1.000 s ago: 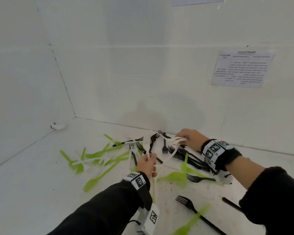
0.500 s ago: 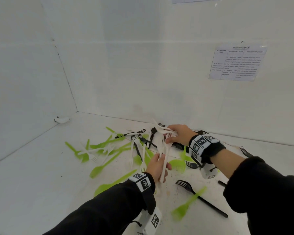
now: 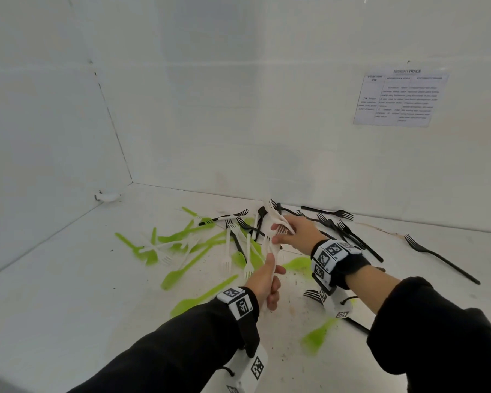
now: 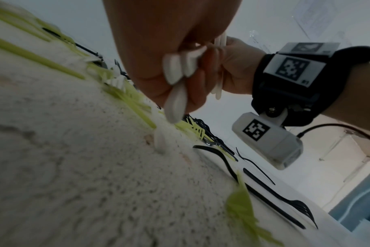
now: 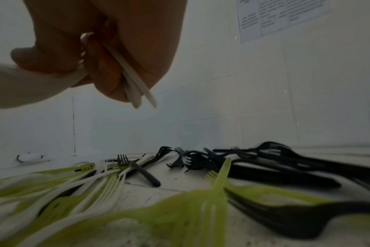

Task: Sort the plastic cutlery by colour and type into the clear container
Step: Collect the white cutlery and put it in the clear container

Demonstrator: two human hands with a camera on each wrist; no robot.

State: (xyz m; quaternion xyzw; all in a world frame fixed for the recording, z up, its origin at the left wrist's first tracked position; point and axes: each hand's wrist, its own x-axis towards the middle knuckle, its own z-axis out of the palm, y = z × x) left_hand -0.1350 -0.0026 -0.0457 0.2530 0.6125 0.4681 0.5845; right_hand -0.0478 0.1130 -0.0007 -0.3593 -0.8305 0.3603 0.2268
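Plastic cutlery lies scattered on the white floor of a white booth: green forks [image 3: 182, 272], white forks [image 3: 228, 252] and black forks [image 3: 349, 232]. My left hand [image 3: 265, 279] grips a bunch of white forks [image 4: 176, 70] by their handles, tines up. My right hand [image 3: 291, 234] is just above it and holds more white forks [image 5: 133, 78] in curled fingers, tines [image 3: 279, 229] toward the left hand. Both hands hover over the middle of the pile. No clear container shows in any view.
White walls close the back and left. A printed sheet [image 3: 400, 96] hangs on the back wall. A small white fitting [image 3: 107, 196] sits at the left wall's foot. A lone black fork [image 3: 440, 258] lies far right, and a green fork [image 3: 318, 337] lies near me.
My right hand has lifted white forks off the pile and brought them toward the left hand. The left hand has raised its bunch upright. The camera has tilted a little.
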